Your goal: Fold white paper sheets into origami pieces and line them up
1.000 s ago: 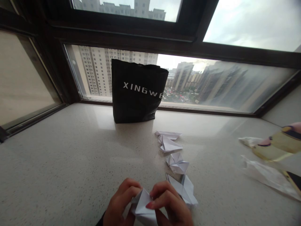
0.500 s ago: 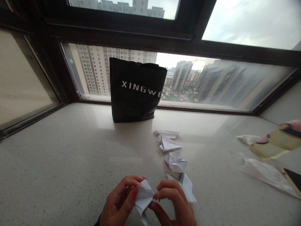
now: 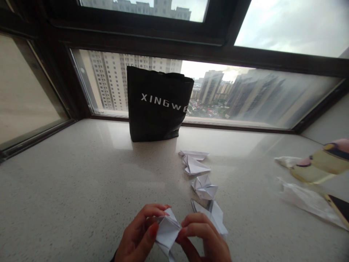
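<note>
A folded white paper piece is held between my two hands near the bottom of the view. My left hand grips its left side, with the thumb on the near face and the fingers at the top edge. At its right corner, the fingertips of my right hand are pinched on the paper. Just beyond my right hand lies a folded paper with pointed ends, partly covered by that hand. Farther back are a faceted paper piece, a pointed one and a flat narrow one.
A black bag with white letters stands against the window. To the right are a yellowish bottle with a pink top, crumpled white wrapping and a dark phone-like object on the speckled sill.
The held paper has turned slightly, and my right hand has shifted a little to the right. My left thumb has moved slightly down and left on the paper.
</note>
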Tool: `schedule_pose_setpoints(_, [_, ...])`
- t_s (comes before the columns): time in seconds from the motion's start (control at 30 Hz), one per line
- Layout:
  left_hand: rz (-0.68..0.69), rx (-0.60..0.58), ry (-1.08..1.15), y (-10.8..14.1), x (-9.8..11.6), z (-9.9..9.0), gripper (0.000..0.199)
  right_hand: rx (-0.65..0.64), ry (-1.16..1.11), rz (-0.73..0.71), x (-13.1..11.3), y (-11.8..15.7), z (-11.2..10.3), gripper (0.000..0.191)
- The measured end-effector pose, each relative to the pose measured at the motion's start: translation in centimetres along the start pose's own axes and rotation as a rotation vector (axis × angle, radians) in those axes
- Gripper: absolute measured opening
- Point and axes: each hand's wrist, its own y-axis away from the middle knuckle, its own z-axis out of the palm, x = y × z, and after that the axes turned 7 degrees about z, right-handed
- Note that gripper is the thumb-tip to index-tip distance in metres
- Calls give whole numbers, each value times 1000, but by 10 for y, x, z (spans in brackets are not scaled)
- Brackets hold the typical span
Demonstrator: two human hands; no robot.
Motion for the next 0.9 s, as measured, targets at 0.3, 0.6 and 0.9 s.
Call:
schedule_pose_setpoints(0.3, [-18, -38, 5, 1, 0, -2, 19, 11, -18, 17, 0, 0, 0, 4])
schedule_pose_setpoints(0.6, [-25, -51, 32, 2, -2, -2, 22, -120, 3, -27, -3, -9, -11, 12])
schedule_pose_setpoints(0.9, [-55, -71, 56, 3, -1, -3, 24, -31, -15, 40, -4, -5, -7, 5])
